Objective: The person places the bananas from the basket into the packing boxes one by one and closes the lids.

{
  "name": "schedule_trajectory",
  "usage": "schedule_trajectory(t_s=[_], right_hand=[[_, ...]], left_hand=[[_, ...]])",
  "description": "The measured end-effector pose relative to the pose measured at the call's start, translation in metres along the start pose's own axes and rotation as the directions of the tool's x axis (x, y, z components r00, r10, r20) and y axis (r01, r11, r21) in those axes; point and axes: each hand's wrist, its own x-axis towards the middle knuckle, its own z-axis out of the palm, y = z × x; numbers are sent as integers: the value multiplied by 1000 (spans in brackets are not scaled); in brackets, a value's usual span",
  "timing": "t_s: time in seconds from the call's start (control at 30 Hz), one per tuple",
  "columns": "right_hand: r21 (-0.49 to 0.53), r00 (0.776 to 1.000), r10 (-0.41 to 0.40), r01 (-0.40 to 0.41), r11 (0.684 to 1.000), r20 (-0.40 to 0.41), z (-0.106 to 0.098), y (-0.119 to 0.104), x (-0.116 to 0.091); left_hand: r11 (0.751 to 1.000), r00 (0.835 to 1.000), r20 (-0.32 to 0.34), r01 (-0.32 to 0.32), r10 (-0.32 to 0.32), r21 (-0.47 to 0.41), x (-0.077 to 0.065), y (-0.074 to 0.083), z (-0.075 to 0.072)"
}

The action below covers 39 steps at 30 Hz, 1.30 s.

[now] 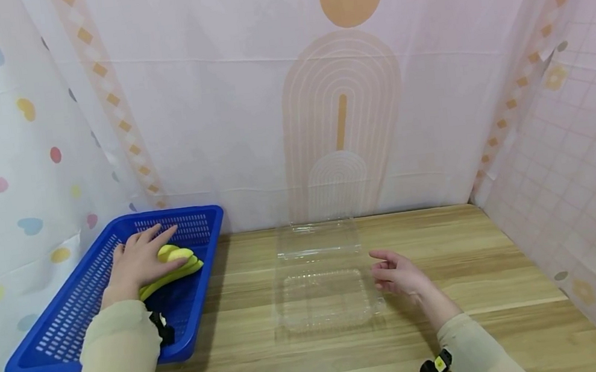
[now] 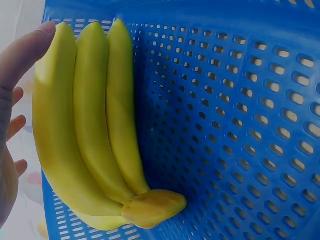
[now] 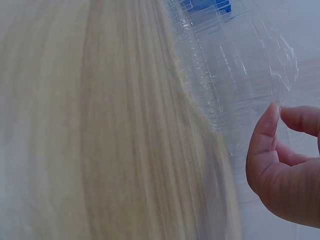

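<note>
A bunch of yellow bananas [image 2: 92, 125] lies inside the blue plastic basket [image 1: 197, 321]. My left hand [image 1: 139, 260] reaches into the basket over the bunch, fingers spread, partly covering it in the head view. In the left wrist view, its thumb [image 2: 27, 55] overlaps the end of one banana while the other fingers show beyond the bunch. A clear plastic clamshell box [image 1: 323, 298] lies with its lid folded back. Beside its right rim is my right hand [image 1: 402, 275], fingers loosely bent. Thumb and a fingertip appear close together at the box's edge in the right wrist view.
The basket stands at the left of the wood-grain table [image 1: 433, 226], left of the clear box. Printed curtains [image 1: 226, 127] hang behind the table and along both sides. A small black wrist camera [image 1: 436, 368] is strapped at my right sleeve.
</note>
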Motion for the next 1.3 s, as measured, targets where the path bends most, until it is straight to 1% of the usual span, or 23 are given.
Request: schedule_trajectory(t_s=[0.3, 0.5, 0.63, 0.97, 1.17, 1.3], right_hand=[[7, 1000, -9, 9, 1000, 13, -1, 0, -1], [2, 1000, -8, 8, 1000, 16, -1, -1, -1], [0, 1000, -12, 12, 1000, 14, -1, 0, -1], [3, 1000, -18, 18, 1000, 14, -2, 0, -1], [-3, 999, -14, 14, 1000, 38, -2, -2, -2], [1, 999, -13, 13, 1000, 42, -2, -3, -3]], left_hand=[[999, 998, 60, 32, -30, -29, -1, -4, 1], [997, 994, 101, 45, -39, -59, -3, -5, 2], [996, 992, 125, 41, -31, -75, -4, -4, 1], [994, 992, 126, 44, -30, -103, -5, -5, 1], [992, 992, 122, 51, -37, -119, -7, -7, 0], [987, 992, 121, 59, -42, -146, -8, -7, -1]])
